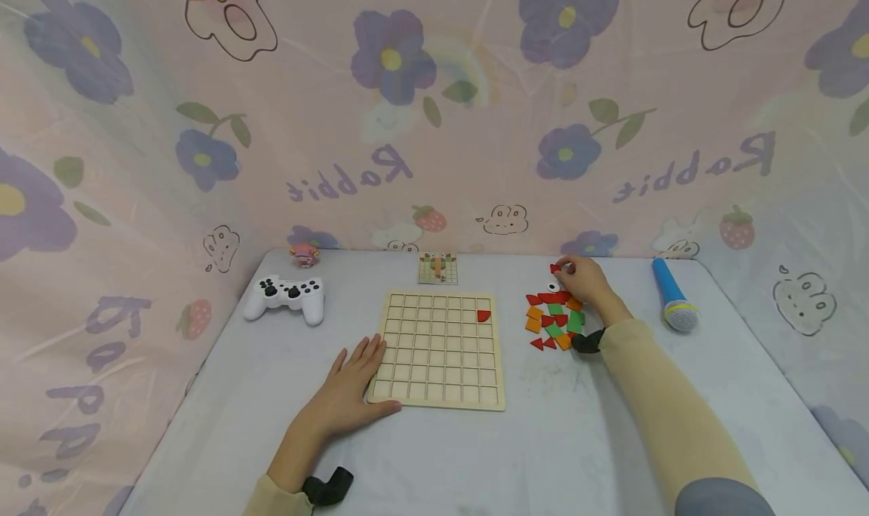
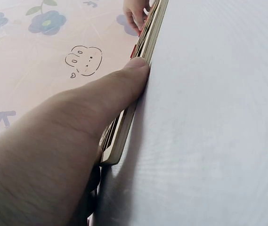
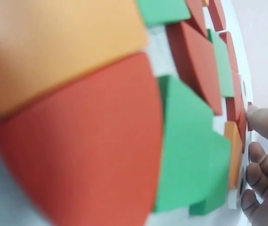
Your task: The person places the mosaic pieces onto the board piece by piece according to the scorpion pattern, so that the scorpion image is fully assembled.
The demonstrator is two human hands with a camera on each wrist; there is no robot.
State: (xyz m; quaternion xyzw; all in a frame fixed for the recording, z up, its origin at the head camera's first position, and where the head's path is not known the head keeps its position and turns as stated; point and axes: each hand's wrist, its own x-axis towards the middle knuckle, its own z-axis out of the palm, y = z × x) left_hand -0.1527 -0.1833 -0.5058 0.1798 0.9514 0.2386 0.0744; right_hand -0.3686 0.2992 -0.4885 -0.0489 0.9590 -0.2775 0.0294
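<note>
My left hand (image 1: 349, 384) lies with straight fingers along the left edge of a square wooden grid board (image 1: 501, 384). Its thumb (image 2: 136, 66) presses on the board's near edge. One red piece with a rounded side (image 1: 483, 316) sits in a cell at the board's upper right. My right hand (image 1: 585, 281), right of the board, pinches a small red piece (image 1: 555, 268) between thumb and fingers at the far end of a group of pieces. Red, orange and green pieces (image 3: 185, 146) lie close together there, with a white eye-like round piece (image 1: 553, 287) near the fingers.
A small picture card (image 1: 437, 268) lies behind the board. On the left are a white game controller (image 1: 285, 297) and a pink figurine (image 1: 305, 254). A blue toy microphone (image 1: 672, 293) lies at the far right. A printed curtain (image 1: 462, 176) surrounds the white table.
</note>
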